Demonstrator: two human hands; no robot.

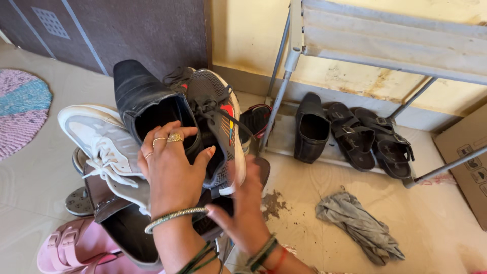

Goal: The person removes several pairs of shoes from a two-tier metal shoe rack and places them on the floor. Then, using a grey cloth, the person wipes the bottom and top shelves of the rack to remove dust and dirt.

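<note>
Left hand (170,170) grips black shoe (147,104) and grey sneaker (218,111) together, fingers inside their openings; white sneaker (101,142) just left of it. Right hand (248,210) blurred under the sneaker's sole, grip unclear. Grey rag (360,226) lies well right

A grey metal shoe rack (291,56) stands at the upper right of the frame, with a black shoe (310,129) and two black sandals (373,139) beneath it. A crumpled grey cloth (360,226) lies lower right, a cardboard box (466,157) at the right edge, and a round mat (20,109) far left.
</note>
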